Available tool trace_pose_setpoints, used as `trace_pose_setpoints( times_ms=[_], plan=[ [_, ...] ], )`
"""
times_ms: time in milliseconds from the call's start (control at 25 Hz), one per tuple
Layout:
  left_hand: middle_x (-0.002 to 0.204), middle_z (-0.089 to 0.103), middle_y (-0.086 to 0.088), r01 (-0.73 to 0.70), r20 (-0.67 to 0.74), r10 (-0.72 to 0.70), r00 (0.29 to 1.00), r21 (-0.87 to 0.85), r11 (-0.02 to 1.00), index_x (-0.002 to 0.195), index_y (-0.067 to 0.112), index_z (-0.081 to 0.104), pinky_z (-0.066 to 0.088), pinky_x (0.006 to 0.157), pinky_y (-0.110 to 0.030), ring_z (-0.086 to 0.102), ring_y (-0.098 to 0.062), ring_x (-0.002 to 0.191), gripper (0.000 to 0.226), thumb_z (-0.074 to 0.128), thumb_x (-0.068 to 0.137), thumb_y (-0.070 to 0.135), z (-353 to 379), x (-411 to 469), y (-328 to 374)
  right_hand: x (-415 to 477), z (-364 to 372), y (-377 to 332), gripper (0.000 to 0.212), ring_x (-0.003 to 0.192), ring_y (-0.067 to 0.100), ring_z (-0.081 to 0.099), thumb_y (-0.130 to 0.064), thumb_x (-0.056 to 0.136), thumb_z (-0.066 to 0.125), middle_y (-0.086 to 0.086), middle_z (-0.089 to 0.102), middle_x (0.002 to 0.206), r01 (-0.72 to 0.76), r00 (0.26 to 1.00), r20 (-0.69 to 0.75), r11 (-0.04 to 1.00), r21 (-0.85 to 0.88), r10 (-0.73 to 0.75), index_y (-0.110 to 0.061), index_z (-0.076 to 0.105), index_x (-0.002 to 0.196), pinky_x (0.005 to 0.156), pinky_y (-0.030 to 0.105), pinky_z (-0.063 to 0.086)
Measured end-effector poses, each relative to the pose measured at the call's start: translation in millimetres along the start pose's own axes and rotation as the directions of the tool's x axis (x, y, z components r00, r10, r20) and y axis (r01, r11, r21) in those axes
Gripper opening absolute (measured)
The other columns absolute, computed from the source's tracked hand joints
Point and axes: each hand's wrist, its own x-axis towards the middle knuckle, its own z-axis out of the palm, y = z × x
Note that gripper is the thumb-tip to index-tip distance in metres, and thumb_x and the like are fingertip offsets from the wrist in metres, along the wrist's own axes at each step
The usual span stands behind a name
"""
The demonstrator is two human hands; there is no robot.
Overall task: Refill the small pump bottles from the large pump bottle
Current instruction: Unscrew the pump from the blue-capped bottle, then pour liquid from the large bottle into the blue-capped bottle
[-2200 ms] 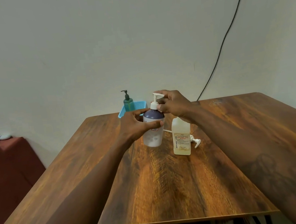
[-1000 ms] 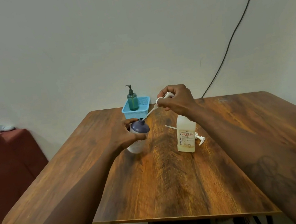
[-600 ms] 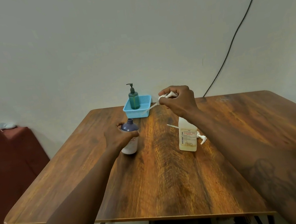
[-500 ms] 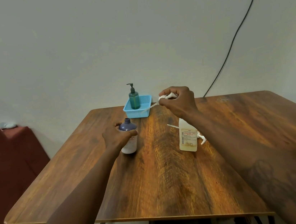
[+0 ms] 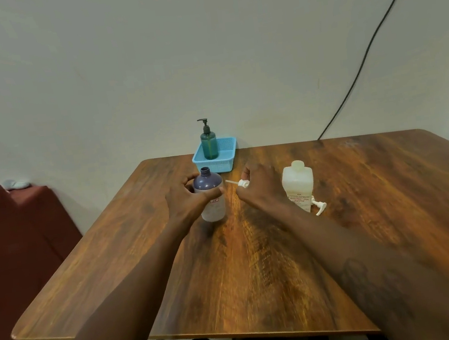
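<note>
Nearest the camera, two bare forearms reach out over the glossy brown wood-grain tabletop (image 5: 260, 279), whose rounded front edge crosses the bottom of the view above dark-clad knees. At mid-tabletop the left grip (image 5: 186, 203) wraps round the small round bottle with a clear lower body and a dark violet shoulder (image 5: 208, 181), fingers behind it and thumb across its front. The bottle stands upright on the wood, its neck uncapped. A small white label with red marks shows just below the thumb, too small to read. Just right of that bottle and apart from it, the right grip (image 5: 261, 190) pinches a white pump head (image 5: 243, 184), held low over the wood, its thin dip tube pointing left toward the bottle's shoulder. Just beyond the right wrist, on its right, stands the larger translucent cream rectangular bottle (image 5: 298, 183), upright and open at the neck. Its pale label carries lines of red print that cannot be made out. A second white pump (image 5: 319, 208) lies on the tabletop just beside that bottle's lower right corner. Farther back, at the far edge, a light blue perforated plastic basket (image 5: 228, 156) holds a dark green pump bottle (image 5: 209, 146), pump fitted, in its left part. Behind rises a plain pale wall, down which a black cable (image 5: 371, 39) slants to the tabletop's far edge. At the left stands a reddish-brown upholstered seat (image 5: 7, 241) with a small grey object (image 5: 16, 184) on top.
</note>
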Motion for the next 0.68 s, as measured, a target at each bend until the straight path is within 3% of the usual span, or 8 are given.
trace_pose_setpoints(
  times_ms=[160, 320, 440, 680],
  plan=[
    [0.13, 0.071, 0.001, -0.023, 0.012, 0.024, 1.0, -0.028, 0.999, 0.134, 0.026, 0.061, 0.052, 0.077, -0.019, 0.067, -0.014, 0.107, 0.087, 0.095, 0.059, 0.055, 1.9, 6.4, -6.1, 0.4, 26.5, 16.4, 0.031, 0.082, 0.017, 0.063, -0.024, 0.076, 0.082, 0.0, 0.067, 0.093, -0.104, 0.99, 0.092, 0.994, -0.042, 0.107, -0.018, 0.068, 0.102, 0.064, 0.026, 0.054],
    [0.129, 0.07, 0.004, -0.055, 0.013, 0.055, 0.998, -0.029, 0.998, 0.135, 0.028, 0.062, 0.048, 0.073, -0.013, 0.065, -0.005, 0.101, 0.089, 0.095, 0.057, 0.056, 4.9, 13.1, -9.5, 4.4, 47.3, 31.9, 0.024, 0.076, 0.014, 0.059, -0.025, 0.079, 0.077, -0.002, 0.065, 0.09, -0.112, 0.984, 0.131, 0.99, -0.084, 0.122, -0.021, 0.065, 0.1, 0.052, 0.021, 0.039],
    [0.128, 0.07, 0.007, -0.077, 0.009, 0.077, 0.997, -0.026, 0.997, 0.134, 0.027, 0.063, 0.05, 0.075, -0.013, 0.063, 0.003, 0.097, 0.09, 0.095, 0.055, 0.056, 5.8, 16.9, -11.5, 8.6, 58.7, 36.4, 0.026, 0.076, 0.014, 0.061, -0.025, 0.078, 0.078, -0.002, 0.064, 0.089, -0.142, 0.977, 0.145, 0.986, -0.092, 0.154, -0.022, 0.064, 0.099, 0.058, 0.026, 0.053],
    [0.131, 0.07, 0.003, -0.086, 0.011, 0.086, 0.996, -0.018, 0.996, 0.137, 0.024, 0.064, 0.058, 0.085, -0.026, 0.066, -0.013, 0.112, 0.086, 0.098, 0.061, 0.046, 6.1, 16.4, -14.6, 8.3, 61.9, 40.3, 0.026, 0.079, 0.017, 0.062, -0.025, 0.077, 0.079, 0.0, 0.066, 0.091, -0.141, 0.973, 0.163, 0.981, -0.129, 0.162, -0.021, 0.066, 0.099, 0.068, 0.037, 0.061]
  ],
)
